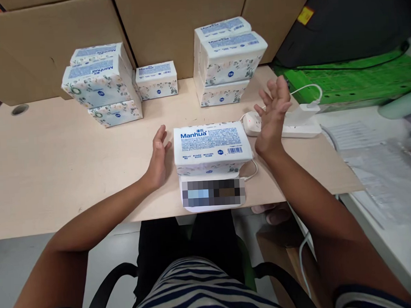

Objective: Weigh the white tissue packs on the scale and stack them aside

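A white tissue pack [212,144] with blue print reading Manhua lies on top of a small white scale [213,208] near the table's front edge. The scale's display area is blurred out. Just left of the pack, my left hand [159,158] is open, its side close to the table and its fingers apart from the pack. My right hand [274,116] is raised to the right of the pack, fingers spread, with nothing in it. Neither hand touches the pack.
Stacked tissue packs [99,90] stand at the back left, a single pack [156,80] beside them, and another stack [228,61] at the back right. A white power strip [294,130] with cables lies right of the scale. Cardboard boxes [185,26] line the back.
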The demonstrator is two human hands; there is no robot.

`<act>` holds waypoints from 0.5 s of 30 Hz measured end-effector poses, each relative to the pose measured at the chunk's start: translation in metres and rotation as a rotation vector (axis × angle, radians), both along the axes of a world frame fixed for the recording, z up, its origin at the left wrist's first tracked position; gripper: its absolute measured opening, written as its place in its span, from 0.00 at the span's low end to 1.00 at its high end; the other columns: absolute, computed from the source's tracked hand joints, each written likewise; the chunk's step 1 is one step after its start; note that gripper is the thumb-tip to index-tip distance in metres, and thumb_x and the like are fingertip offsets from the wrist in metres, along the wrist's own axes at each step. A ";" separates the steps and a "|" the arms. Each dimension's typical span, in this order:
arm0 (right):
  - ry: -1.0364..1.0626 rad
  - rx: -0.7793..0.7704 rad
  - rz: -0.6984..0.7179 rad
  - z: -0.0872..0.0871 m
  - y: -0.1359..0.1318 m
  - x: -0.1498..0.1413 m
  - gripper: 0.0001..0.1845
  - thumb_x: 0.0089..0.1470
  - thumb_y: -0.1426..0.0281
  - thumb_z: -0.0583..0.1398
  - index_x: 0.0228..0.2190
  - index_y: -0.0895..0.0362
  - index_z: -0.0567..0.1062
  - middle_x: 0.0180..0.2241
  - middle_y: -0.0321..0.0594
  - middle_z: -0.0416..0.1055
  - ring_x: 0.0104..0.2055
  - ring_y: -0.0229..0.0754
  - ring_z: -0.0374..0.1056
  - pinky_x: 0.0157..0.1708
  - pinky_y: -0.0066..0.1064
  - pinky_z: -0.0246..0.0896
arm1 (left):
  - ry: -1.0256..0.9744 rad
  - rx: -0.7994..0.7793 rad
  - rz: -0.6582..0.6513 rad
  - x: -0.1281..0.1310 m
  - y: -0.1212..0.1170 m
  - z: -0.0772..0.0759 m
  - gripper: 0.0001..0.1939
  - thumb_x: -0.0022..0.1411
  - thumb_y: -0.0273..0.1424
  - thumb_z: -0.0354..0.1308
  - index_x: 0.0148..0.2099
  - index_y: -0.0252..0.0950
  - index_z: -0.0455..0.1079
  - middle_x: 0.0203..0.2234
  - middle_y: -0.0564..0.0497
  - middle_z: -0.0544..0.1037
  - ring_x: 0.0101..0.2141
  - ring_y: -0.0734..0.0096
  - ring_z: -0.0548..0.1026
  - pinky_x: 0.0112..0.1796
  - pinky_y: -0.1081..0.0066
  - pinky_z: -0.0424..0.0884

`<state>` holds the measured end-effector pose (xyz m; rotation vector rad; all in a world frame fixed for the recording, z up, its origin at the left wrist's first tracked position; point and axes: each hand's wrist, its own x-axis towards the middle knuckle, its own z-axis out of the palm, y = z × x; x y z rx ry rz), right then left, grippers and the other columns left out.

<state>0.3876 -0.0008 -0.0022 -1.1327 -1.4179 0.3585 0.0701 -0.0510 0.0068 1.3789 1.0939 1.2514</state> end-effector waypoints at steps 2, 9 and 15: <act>-0.060 -0.014 -0.102 -0.001 0.004 0.009 0.48 0.66 0.35 0.26 0.78 0.35 0.41 0.78 0.45 0.50 0.79 0.64 0.53 0.71 0.68 0.55 | -0.019 -0.043 -0.030 -0.005 0.006 -0.001 0.54 0.61 0.77 0.43 0.75 0.50 0.58 0.80 0.45 0.53 0.81 0.45 0.46 0.76 0.43 0.54; -0.149 0.025 -0.135 -0.002 0.005 0.013 0.46 0.67 0.34 0.30 0.79 0.36 0.41 0.78 0.45 0.48 0.79 0.63 0.54 0.70 0.67 0.58 | -0.023 -0.073 -0.076 -0.006 0.003 0.000 0.52 0.61 0.77 0.45 0.75 0.52 0.59 0.80 0.45 0.54 0.80 0.47 0.51 0.75 0.46 0.57; -0.100 0.018 -0.055 0.005 0.004 0.017 0.50 0.63 0.28 0.38 0.77 0.35 0.44 0.80 0.37 0.45 0.82 0.66 0.43 0.79 0.68 0.37 | -0.035 -0.060 -0.030 -0.005 0.004 -0.001 0.50 0.60 0.77 0.47 0.71 0.51 0.63 0.79 0.45 0.57 0.78 0.45 0.55 0.73 0.44 0.61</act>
